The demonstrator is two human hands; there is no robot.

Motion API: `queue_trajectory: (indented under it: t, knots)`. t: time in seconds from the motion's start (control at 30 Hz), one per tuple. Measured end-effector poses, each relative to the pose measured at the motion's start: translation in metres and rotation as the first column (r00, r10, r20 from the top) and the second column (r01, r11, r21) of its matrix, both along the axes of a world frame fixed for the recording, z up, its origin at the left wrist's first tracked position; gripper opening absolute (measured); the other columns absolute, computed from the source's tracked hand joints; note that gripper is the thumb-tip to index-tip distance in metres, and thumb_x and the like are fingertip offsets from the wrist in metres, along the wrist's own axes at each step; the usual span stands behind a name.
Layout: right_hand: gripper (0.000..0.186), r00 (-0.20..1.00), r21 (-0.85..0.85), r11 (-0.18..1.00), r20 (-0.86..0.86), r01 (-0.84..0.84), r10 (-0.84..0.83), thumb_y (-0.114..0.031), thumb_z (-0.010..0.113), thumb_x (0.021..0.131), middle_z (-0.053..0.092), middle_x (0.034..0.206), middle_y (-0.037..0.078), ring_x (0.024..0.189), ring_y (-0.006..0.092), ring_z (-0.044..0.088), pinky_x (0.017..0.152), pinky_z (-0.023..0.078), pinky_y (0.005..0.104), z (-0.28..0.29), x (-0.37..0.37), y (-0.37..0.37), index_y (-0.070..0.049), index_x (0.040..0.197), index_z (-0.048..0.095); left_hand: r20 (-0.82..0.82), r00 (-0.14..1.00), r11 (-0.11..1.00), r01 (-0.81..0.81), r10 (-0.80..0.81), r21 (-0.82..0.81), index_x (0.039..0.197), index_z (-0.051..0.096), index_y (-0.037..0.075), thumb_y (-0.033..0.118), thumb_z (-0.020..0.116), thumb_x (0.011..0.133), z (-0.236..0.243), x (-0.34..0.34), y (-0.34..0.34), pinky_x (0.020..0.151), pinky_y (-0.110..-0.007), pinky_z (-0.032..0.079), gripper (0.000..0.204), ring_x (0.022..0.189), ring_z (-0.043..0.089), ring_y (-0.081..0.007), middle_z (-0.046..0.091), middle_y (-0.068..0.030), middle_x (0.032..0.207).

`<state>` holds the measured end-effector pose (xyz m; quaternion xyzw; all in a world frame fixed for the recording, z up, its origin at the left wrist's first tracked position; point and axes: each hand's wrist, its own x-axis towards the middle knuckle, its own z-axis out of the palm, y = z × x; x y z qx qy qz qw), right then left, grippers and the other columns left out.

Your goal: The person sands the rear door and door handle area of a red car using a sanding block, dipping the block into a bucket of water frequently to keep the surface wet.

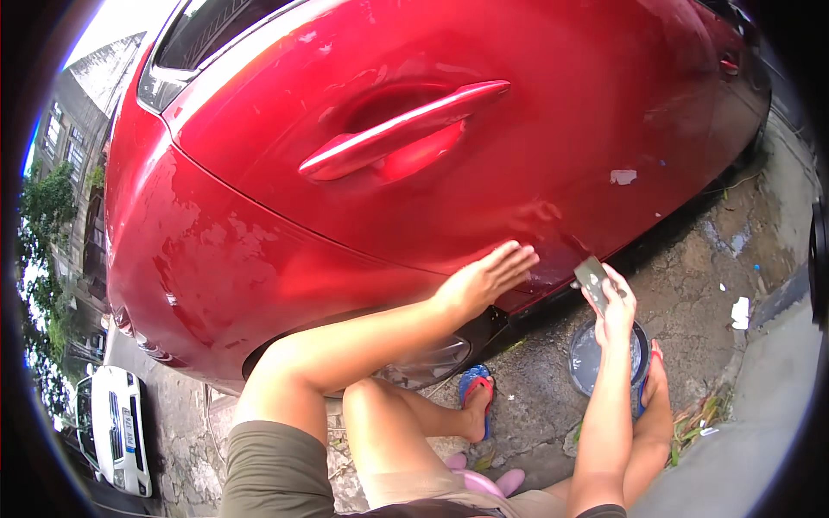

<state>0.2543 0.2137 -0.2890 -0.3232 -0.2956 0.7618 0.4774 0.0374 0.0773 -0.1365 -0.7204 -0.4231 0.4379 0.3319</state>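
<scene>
A wet red car door [553, 173] fills the upper part of the view, and its long handle [406, 129] lies above my hands. My left hand [488, 278] is held flat with the fingers stretched out, at the lower part of the door. Whether its palm touches the paint I cannot tell. In my right hand [617, 309] is a flat grey-green block [592, 278] with pale spots, gripped between thumb and fingers close to the door's lower edge. Below that hand stands a round dark basin [640, 354] of greyish water, partly covered by my forearm.
My feet in blue and red flip-flops [477, 388] stand on cracked, wet concrete [535, 388]. A pink plastic thing [479, 483] lies under me. A low grey wall [768, 423] runs along the right. A white car [118, 427] is parked at far left.
</scene>
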Motion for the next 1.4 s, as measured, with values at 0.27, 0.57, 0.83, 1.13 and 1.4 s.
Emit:
queue_trajectory:
  t: [0.27, 0.57, 0.83, 1.13, 1.4]
  knots:
    - [0.048, 0.69, 0.984, 0.027, 0.142, -0.174, -0.71, -0.022, 0.058, 0.1, 0.052, 0.151, 0.018, 0.145, 0.0383, 0.043, 0.121, 0.029, 0.0563, 0.22, -0.163, -0.085, -0.003, 0.144, 0.057, 0.541, 0.838, 0.814, -0.365, 0.075, 0.452, 0.162, 0.037, 0.027, 0.061, 0.072, 0.081, 0.179, -0.066, -0.161, 0.128, -0.057, 0.011, 0.094, 0.159, 0.02, -0.0311, 0.025, -0.0069, 0.171]
    - [0.053, 0.621, 0.963, 0.045, 0.207, -0.266, -0.756, -0.028, 0.05, 0.103, 0.053, 0.148, 0.022, 0.146, 0.0385, 0.041, 0.123, 0.023, 0.0588, 0.246, -0.185, -0.139, 0.006, 0.144, 0.052, 0.401, 0.89, 0.452, -0.272, -0.216, 0.849, 0.154, 0.049, 0.02, 0.06, 0.06, 0.097, 0.312, -0.18, -0.199, 0.123, -0.054, 0.027, 0.071, 0.15, 0.038, -0.035, 0.042, -0.0147, 0.162]
    - [0.05, 0.673, 0.942, -0.013, 0.23, -0.335, -0.703, -0.021, 0.051, 0.1, 0.053, 0.146, 0.022, 0.14, 0.0381, 0.048, 0.122, 0.028, 0.0561, 0.242, -0.167, -0.144, 0.003, 0.145, 0.053, 0.47, 0.827, 0.401, -0.335, -0.308, 0.852, 0.143, 0.061, 0.014, 0.065, 0.057, 0.096, 0.359, -0.21, -0.113, 0.114, -0.048, 0.043, 0.069, 0.139, 0.052, -0.0346, 0.056, -0.014, 0.15]
    - [0.052, 0.857, 0.945, -0.192, 0.139, -0.265, -0.496, -0.016, 0.051, 0.09, 0.054, 0.142, 0.021, 0.134, 0.0387, 0.052, 0.119, 0.031, 0.0543, 0.241, -0.15, -0.08, 0.003, 0.139, 0.056, 0.521, 0.797, 0.418, -0.38, -0.305, 0.825, 0.141, 0.062, 0.014, 0.061, 0.06, 0.096, 0.364, -0.199, -0.12, 0.112, -0.046, 0.043, 0.065, 0.137, 0.054, -0.0332, 0.062, -0.0137, 0.143]
    - [0.056, 0.704, 0.875, -0.201, 0.197, -0.44, -0.682, -0.017, 0.051, 0.092, 0.057, 0.145, 0.015, 0.142, 0.0321, 0.048, 0.126, 0.016, 0.0548, 0.242, -0.125, -0.045, -0.001, 0.146, 0.055, 0.548, 0.792, 0.393, -0.429, -0.268, 0.813, 0.143, 0.061, 0.019, 0.06, 0.058, 0.098, 0.361, -0.211, -0.112, 0.113, -0.044, 0.043, 0.061, 0.139, 0.053, -0.0302, 0.06, -0.0109, 0.146]
